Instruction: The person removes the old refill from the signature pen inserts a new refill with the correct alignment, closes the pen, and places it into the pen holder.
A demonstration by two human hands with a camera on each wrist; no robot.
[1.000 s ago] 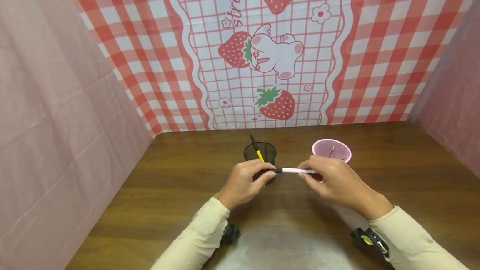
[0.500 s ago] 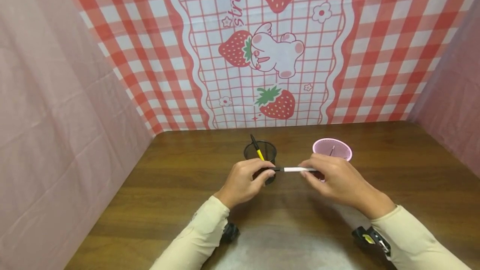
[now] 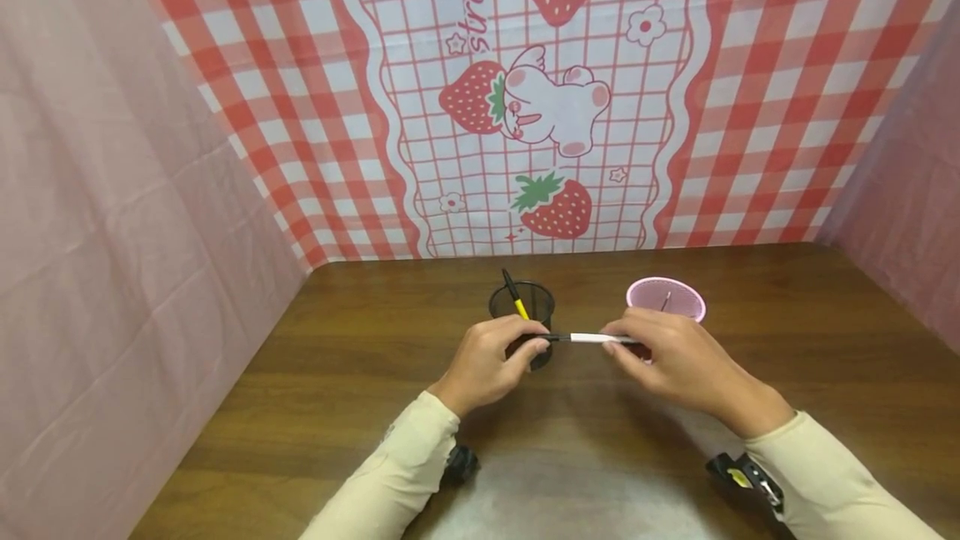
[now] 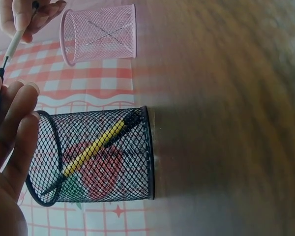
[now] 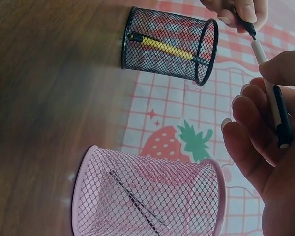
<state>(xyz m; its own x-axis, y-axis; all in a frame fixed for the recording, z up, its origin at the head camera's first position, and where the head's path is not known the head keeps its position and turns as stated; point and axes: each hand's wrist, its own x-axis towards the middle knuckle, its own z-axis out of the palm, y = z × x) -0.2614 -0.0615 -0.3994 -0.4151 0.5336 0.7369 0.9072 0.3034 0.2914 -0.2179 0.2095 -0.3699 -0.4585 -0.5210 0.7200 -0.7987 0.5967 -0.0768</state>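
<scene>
One white-and-black pen (image 3: 588, 338) is held above the table (image 3: 375, 332) in the head view: left hand (image 3: 491, 361) pinches its black end, right hand (image 3: 678, 361) its white barrel. Left wrist view: yellow-and-black pen (image 4: 93, 150) leans inside black mesh cup (image 4: 103, 189). Right wrist view: thin rods (image 5: 132, 198) lean inside pink mesh cup (image 5: 191, 196).

Checked strawberry backdrop (image 3: 551, 98), pink drapes (image 3: 142, 232)

Slim pen (image 3: 590, 338) — white barrel, black at both ends, thin dark neck showing, held roughly level in midair
</scene>
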